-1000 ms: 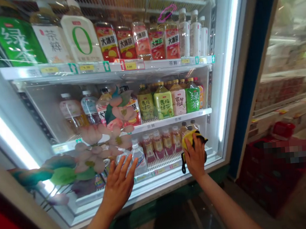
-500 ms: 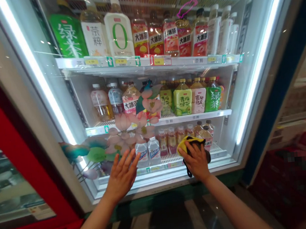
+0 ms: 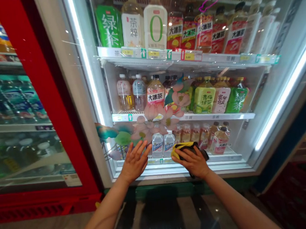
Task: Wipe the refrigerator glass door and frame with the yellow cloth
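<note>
My left hand [image 3: 136, 162] lies flat with fingers spread against the glass door [image 3: 144, 67] of a lit drinks cooler, low down beside the flower decals [image 3: 153, 119]. It holds nothing. My right hand [image 3: 192, 162] presses a bunched yellow and dark cloth [image 3: 177, 152] to the same glass, a little to the right of the left hand. Part of the cloth is hidden under the palm. Behind the glass, near the cloth, stand small white-labelled bottles [image 3: 169, 144] and a peach-labelled bottle [image 3: 220, 142] on the bottom shelf.
Shelves above carry rows of tea bottles, among them a green-labelled bottle [image 3: 109, 25]. A second cooler with a red frame [image 3: 63, 125] stands to the left. Dark red crates [image 3: 293, 188] are at the lower right. Dark floor shows below.
The view has swung left, bringing more of the red-framed cooler into sight. My right hand has slid the cloth leftward across the glass, closer to my left hand, which stays in about the same place.
</note>
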A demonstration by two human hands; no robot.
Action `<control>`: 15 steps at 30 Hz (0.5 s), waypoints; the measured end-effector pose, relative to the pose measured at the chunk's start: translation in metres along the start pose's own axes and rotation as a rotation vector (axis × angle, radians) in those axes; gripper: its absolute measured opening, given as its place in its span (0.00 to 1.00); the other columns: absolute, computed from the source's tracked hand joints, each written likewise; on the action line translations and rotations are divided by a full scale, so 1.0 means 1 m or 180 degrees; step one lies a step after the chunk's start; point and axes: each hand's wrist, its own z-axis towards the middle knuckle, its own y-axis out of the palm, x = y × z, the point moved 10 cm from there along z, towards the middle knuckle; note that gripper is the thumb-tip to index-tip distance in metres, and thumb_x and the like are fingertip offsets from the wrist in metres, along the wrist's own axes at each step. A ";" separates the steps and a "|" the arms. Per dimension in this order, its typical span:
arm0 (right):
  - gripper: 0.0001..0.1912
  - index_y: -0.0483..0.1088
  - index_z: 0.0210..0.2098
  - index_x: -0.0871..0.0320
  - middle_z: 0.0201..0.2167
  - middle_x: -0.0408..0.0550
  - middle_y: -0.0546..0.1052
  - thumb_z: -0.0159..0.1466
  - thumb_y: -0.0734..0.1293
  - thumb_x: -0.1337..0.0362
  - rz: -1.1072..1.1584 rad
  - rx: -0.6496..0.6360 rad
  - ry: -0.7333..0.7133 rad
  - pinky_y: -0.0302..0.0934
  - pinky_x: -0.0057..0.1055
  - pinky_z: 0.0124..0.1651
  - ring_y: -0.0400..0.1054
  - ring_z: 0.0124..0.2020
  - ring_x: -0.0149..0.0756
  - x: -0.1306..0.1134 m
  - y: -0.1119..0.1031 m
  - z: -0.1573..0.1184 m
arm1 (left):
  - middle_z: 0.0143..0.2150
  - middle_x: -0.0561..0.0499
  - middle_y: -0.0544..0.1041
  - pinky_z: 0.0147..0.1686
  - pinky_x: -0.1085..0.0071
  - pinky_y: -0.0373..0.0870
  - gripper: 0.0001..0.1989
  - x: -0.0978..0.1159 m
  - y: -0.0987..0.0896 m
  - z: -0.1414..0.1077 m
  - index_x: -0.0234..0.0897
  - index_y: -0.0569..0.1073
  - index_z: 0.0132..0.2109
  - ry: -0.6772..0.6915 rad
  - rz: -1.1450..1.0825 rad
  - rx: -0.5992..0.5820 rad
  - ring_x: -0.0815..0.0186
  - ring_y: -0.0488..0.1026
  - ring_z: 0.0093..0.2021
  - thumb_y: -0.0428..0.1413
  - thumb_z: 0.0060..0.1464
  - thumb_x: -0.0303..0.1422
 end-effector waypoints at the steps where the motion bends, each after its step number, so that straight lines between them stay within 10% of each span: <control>1: 0.31 0.64 0.62 0.26 0.61 0.35 0.74 0.66 0.63 0.68 -0.0051 0.0160 0.0210 0.40 0.48 0.70 0.66 0.58 0.39 0.010 -0.011 0.015 | 0.68 0.43 0.66 0.72 0.51 0.43 0.37 -0.003 -0.001 -0.002 0.43 0.49 0.73 -0.0020 0.0029 -0.0021 0.58 0.55 0.72 0.53 0.61 0.29; 6: 0.33 0.59 0.68 0.42 0.70 0.52 0.61 0.64 0.66 0.65 -0.0198 0.0730 0.1264 0.35 0.64 0.68 0.54 0.67 0.56 -0.008 -0.044 0.100 | 0.67 0.41 0.68 0.72 0.49 0.46 0.34 -0.021 -0.014 -0.013 0.42 0.52 0.72 -0.0119 0.0208 -0.0016 0.56 0.56 0.71 0.52 0.62 0.28; 11: 0.29 0.64 0.64 0.40 0.66 0.41 0.69 0.67 0.62 0.69 -0.0127 0.0512 -0.0294 0.21 0.55 0.72 0.56 0.66 0.42 -0.086 -0.014 0.084 | 0.66 0.41 0.67 0.72 0.49 0.47 0.35 -0.041 -0.026 -0.031 0.42 0.52 0.72 -0.0167 0.0326 -0.0031 0.56 0.54 0.72 0.53 0.61 0.27; 15: 0.27 0.66 0.63 0.40 0.63 0.38 0.72 0.68 0.61 0.69 -0.0121 0.0542 -0.1067 0.23 0.51 0.74 0.56 0.65 0.37 -0.072 -0.013 0.044 | 0.68 0.40 0.64 0.72 0.48 0.47 0.36 -0.059 -0.033 -0.045 0.43 0.50 0.73 -0.0292 0.0428 -0.0044 0.54 0.53 0.73 0.53 0.61 0.27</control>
